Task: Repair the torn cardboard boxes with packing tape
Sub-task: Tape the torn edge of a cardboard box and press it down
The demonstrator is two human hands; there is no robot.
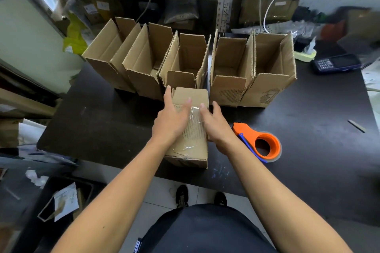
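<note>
Both arms reached forward over the near edge of the black table (107,113). The left hand (171,118) and right hand (213,123) lay flat, fingers straight and spread, pressing clear packing tape (194,117) onto the top of a closed cardboard box (190,144) lying at the table's near edge. Just beyond it stood a row of open boxes (186,61). An orange tape dispenser (260,141) lay just right of the box, with bare tabletop further right.
</note>
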